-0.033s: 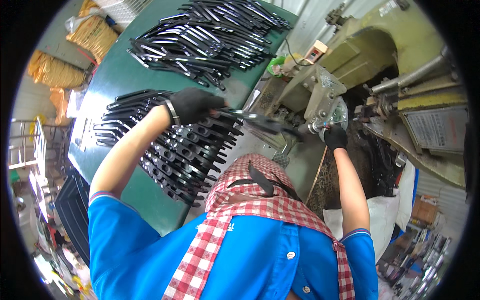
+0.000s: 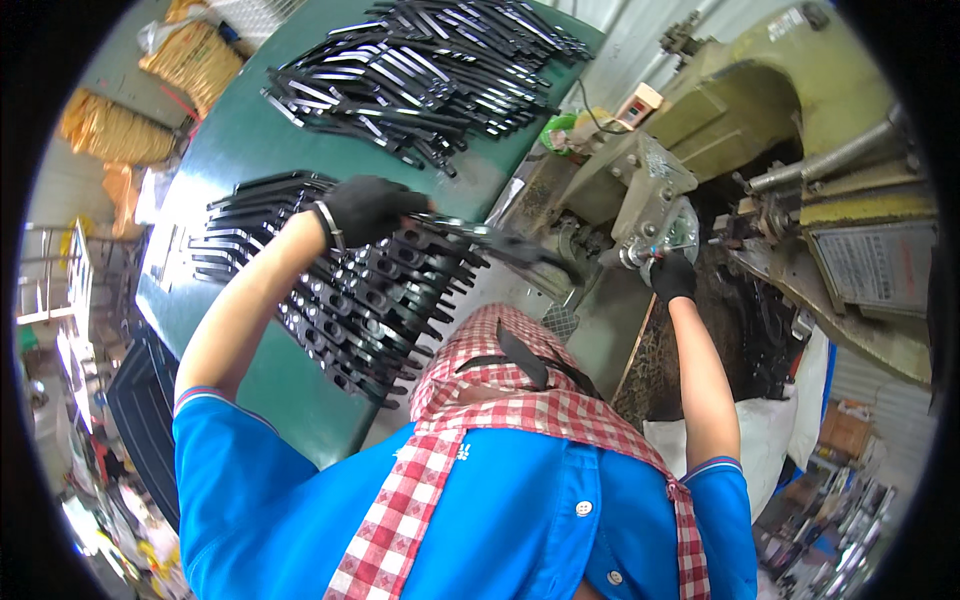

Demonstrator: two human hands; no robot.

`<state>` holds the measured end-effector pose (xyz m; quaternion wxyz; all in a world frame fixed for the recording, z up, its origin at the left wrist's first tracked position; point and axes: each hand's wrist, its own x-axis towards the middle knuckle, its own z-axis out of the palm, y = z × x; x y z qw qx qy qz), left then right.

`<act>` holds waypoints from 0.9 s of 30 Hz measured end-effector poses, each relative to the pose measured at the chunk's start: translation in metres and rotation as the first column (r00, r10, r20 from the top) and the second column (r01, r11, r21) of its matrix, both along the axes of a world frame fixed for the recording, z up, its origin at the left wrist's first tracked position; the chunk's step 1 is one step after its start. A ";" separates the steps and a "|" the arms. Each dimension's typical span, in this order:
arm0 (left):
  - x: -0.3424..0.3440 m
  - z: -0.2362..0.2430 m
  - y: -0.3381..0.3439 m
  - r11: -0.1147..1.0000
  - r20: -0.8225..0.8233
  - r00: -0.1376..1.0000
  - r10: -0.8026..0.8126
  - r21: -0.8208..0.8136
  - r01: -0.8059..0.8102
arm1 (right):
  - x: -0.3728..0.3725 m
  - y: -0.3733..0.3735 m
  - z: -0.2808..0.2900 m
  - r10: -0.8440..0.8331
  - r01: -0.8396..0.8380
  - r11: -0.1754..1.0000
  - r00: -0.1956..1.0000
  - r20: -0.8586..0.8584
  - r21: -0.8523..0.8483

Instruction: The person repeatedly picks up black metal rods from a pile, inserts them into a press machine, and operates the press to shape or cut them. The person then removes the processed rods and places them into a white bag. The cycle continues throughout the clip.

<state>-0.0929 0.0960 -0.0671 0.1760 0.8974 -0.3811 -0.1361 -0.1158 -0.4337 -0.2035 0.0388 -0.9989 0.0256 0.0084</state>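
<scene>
Left hand (image 2: 370,210): fingers clamped on the near end of a black bar (image 2: 510,243), held between the green bench (image 2: 205,140) and the machine (image 2: 640,205); far end blurred. Right hand (image 2: 672,275) at the machine's head — cannot tell whether its fingers are together or apart. Advice: grip firmly, swing the free end clear of the laid-out bars (image 2: 345,300), steady it — keep the right fingers off closing parts.

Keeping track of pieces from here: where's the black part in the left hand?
In the head view, the black part is near the centre, extending rightward from the left hand past the green table, above the checked cloth in frame.
</scene>
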 end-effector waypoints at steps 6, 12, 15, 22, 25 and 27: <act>-0.054 -0.041 0.105 0.956 0.189 0.959 0.212 0.161 -0.243 | 0.010 -0.009 -0.002 -0.038 0.042 0.997 0.997 -0.073 0.063; -0.086 -0.089 0.132 0.727 0.226 0.696 0.682 -0.104 -0.679 | 0.010 -0.008 -0.002 -0.085 0.094 0.993 0.989 -0.122 0.069; -0.049 -0.075 0.113 0.704 0.161 0.688 0.708 -0.240 -0.669 | 0.003 -0.017 -0.010 -0.152 0.134 0.971 0.985 0.079 0.198; 0.076 -0.089 0.058 0.815 0.401 0.716 0.572 -0.176 -0.552 | -0.013 0.017 0.072 -0.373 0.169 -0.137 0.904 -0.209 0.976; 0.118 -0.088 0.044 0.841 0.505 0.702 0.503 -0.099 -0.531 | -0.028 0.048 0.125 -0.292 0.191 -0.226 0.922 -0.253 0.955; 0.137 -0.076 0.033 0.795 0.407 0.743 0.531 0.063 -0.603 | -0.032 0.059 0.143 -0.260 0.083 -0.232 0.955 -0.144 0.969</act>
